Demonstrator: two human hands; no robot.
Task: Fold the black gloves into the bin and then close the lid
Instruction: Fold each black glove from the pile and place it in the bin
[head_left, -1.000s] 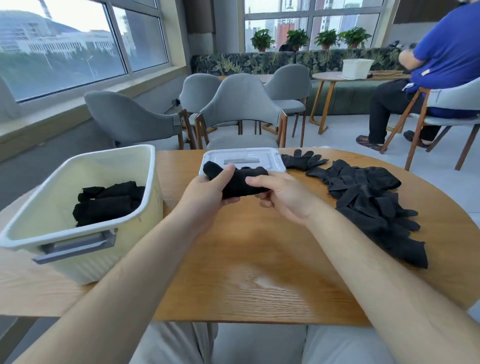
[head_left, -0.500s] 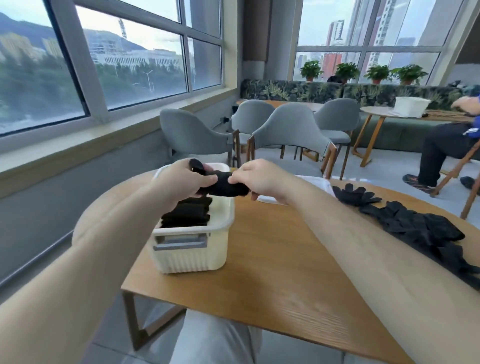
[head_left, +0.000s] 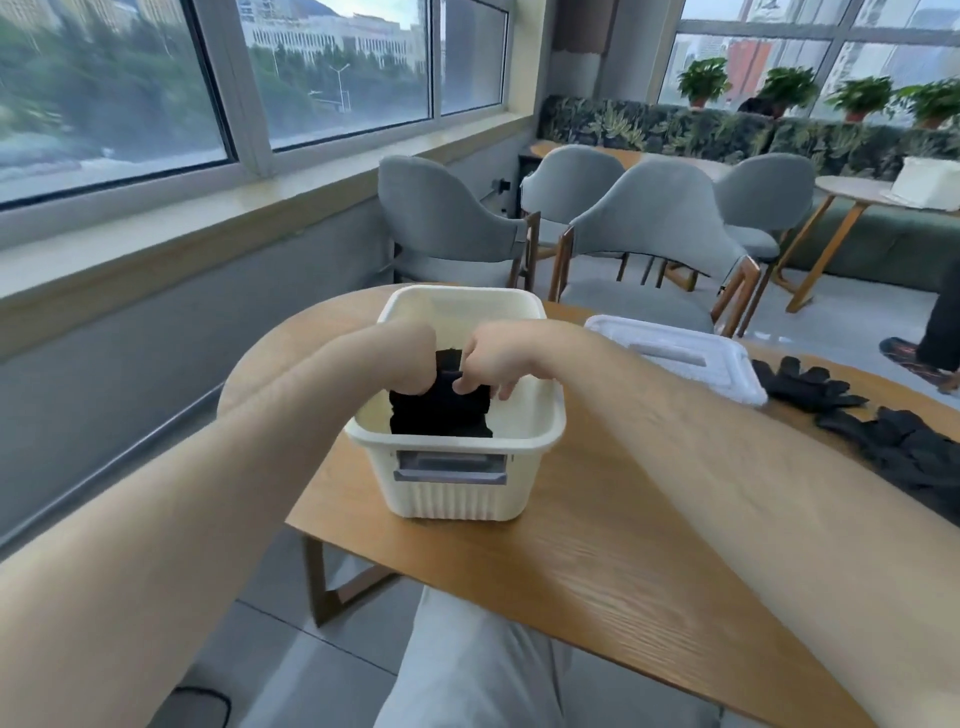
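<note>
Together, the left hand (head_left: 410, 364) and right hand (head_left: 501, 358) pinch a folded black glove bundle (head_left: 441, 413) with curled fingers, low inside the cream ribbed plastic bin (head_left: 454, 499), probably so the fold cannot spring apart. The white rectangular plastic lid (head_left: 675, 358) waits at the bin's two o'clock.

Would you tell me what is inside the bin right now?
Black folded gloves lie in the bin; the left hand and right hand grip the top one. The hands and the near wall hide how many are stacked beneath.
</note>
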